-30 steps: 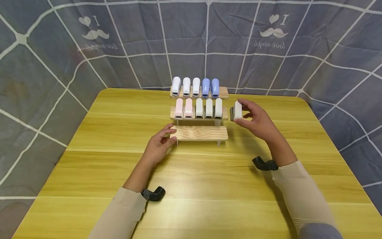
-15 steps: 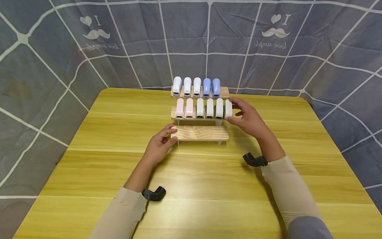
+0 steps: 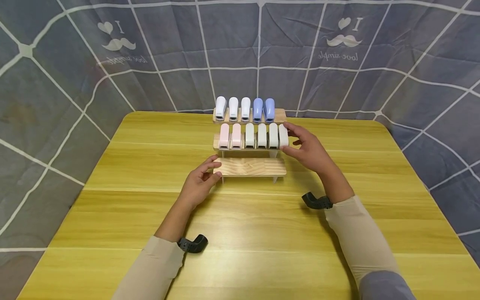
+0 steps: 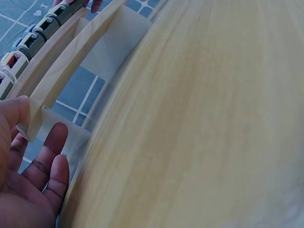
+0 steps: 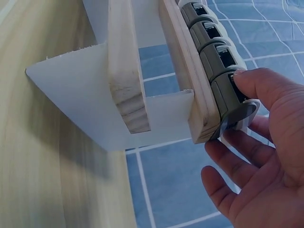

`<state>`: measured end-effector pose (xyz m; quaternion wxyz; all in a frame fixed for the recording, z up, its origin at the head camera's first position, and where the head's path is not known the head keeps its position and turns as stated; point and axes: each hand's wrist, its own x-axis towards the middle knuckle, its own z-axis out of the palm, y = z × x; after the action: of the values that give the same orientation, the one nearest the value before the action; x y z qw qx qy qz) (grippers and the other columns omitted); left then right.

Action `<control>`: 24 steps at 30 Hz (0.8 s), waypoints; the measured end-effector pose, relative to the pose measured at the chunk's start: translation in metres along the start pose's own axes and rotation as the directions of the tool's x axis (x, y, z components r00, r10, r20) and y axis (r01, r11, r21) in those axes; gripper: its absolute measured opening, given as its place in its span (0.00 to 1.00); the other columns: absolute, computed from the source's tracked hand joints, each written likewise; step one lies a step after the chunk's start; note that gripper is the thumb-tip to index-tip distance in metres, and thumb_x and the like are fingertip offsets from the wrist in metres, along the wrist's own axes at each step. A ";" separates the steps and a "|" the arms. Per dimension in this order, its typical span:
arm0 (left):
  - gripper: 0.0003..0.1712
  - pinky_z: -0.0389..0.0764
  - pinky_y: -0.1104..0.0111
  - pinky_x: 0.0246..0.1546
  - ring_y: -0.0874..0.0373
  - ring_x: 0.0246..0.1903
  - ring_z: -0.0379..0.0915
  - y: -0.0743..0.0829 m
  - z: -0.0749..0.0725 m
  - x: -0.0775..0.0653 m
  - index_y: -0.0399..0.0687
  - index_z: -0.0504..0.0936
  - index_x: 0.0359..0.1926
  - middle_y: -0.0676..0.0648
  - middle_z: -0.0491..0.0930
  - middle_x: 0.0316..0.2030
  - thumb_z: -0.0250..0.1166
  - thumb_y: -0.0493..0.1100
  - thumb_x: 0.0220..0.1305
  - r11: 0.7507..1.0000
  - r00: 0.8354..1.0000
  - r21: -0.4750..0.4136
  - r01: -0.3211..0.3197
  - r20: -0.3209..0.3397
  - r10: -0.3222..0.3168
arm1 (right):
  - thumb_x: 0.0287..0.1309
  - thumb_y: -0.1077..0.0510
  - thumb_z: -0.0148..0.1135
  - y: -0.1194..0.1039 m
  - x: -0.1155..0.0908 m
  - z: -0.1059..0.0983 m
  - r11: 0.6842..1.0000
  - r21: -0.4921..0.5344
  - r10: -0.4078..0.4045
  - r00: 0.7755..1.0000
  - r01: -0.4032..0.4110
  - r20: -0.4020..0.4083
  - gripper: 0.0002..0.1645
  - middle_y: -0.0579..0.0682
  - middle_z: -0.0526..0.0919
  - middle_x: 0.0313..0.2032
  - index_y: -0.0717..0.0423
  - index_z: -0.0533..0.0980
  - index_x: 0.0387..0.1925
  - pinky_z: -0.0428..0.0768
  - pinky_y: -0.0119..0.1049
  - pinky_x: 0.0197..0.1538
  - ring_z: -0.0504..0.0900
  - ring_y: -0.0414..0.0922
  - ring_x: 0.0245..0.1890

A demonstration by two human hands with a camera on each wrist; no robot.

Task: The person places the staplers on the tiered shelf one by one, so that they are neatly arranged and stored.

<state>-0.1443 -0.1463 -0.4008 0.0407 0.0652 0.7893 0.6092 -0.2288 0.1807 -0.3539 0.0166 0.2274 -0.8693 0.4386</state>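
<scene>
My right hand [image 3: 310, 151] pinches a small white stapler [image 3: 283, 136] at the right end of the middle step, with its thumb at the front and fingers behind. In the right wrist view this stapler's dark grey base [image 5: 227, 97] sits on the board, close beside its neighbour. My left hand [image 3: 198, 186] grips the left end of the stand's front wooden step [image 3: 250, 167]; the left wrist view shows the thumb [image 4: 16, 111] against the board's end. Two pink staplers [image 3: 230, 136] and several white ones [image 3: 261, 136] line the middle step.
On the rear step stand white staplers [image 3: 233, 108] and blue ones [image 3: 263, 109], with bare wood [image 3: 280, 114] at the right end. White side panels [image 5: 76, 90] support the steps. A grey checked cloth [image 3: 232, 41] hangs behind the yellow wooden table [image 3: 247, 233].
My right hand has moved left, bringing the white stapler from beside the stand to the end of the middle row. The left hand has stayed at the front step.
</scene>
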 end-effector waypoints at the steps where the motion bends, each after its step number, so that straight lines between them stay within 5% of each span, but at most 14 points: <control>1: 0.19 0.71 0.72 0.48 0.50 0.66 0.64 0.000 0.000 0.000 0.36 0.77 0.60 0.49 0.63 0.72 0.62 0.38 0.71 1.000 1.000 -0.001 0.000 0.001 0.000 | 0.61 0.63 0.68 0.000 0.000 0.000 1.000 -0.004 0.000 1.000 0.000 0.000 0.42 0.59 0.71 0.65 0.58 0.60 0.74 0.69 0.55 0.54 0.70 0.56 0.62; 17: 0.19 0.71 0.74 0.43 0.50 0.59 0.70 -0.001 -0.001 0.000 0.36 0.77 0.60 0.49 0.63 0.72 0.61 0.38 0.71 1.000 1.000 -0.010 0.006 0.000 -0.006 | 0.62 0.62 0.68 0.005 -0.002 0.004 1.000 -0.009 -0.016 0.999 0.015 -0.031 0.42 0.59 0.73 0.63 0.56 0.61 0.74 0.69 0.57 0.56 0.71 0.56 0.61; 24: 0.19 0.71 0.73 0.45 0.50 0.64 0.66 -0.001 0.000 0.001 0.36 0.77 0.60 0.49 0.63 0.72 0.61 0.38 0.72 1.000 1.000 -0.005 -0.001 0.002 0.001 | 0.62 0.62 0.68 0.001 -0.005 0.001 1.000 -0.008 0.010 0.999 -0.010 -0.031 0.41 0.59 0.74 0.62 0.56 0.62 0.73 0.69 0.56 0.57 0.71 0.55 0.62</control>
<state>-0.1449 -0.1464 -0.4014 0.0411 0.0661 0.7878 0.6110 -0.2245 0.1823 -0.3560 0.0286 0.2162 -0.8718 0.4386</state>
